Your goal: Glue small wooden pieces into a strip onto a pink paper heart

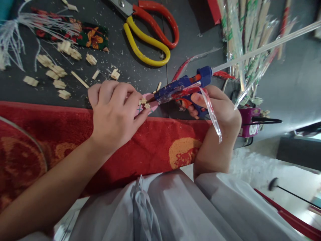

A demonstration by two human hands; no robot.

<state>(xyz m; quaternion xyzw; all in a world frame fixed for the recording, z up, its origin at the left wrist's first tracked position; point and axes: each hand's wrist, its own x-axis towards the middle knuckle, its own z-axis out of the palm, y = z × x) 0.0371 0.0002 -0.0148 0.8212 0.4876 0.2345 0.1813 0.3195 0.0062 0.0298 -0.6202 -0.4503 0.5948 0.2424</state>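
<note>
My left hand (114, 112) is closed at the table's edge, its fingers gripping a pink piece (153, 106) that is mostly hidden under them. Small pale bundles of cut sticks (144, 103) sit on that piece. In my right hand (218, 105) is a blue hot glue gun (173, 88), its nozzle right at the bundles. A long clear glue stick (263, 49) juts from the back of the gun. Strips of red and clear plastic (212, 115) hang from the gun's body.
Scissors with red and yellow handles (147, 62) lie beyond my hands. Loose stick bundles (59, 70), white strings (18, 36) and floral fabric (95, 38) are at left. Wrapped sticks (247, 36) and a purple box (247, 122) stand right. Red patterned cloth (150, 147) lies along the front.
</note>
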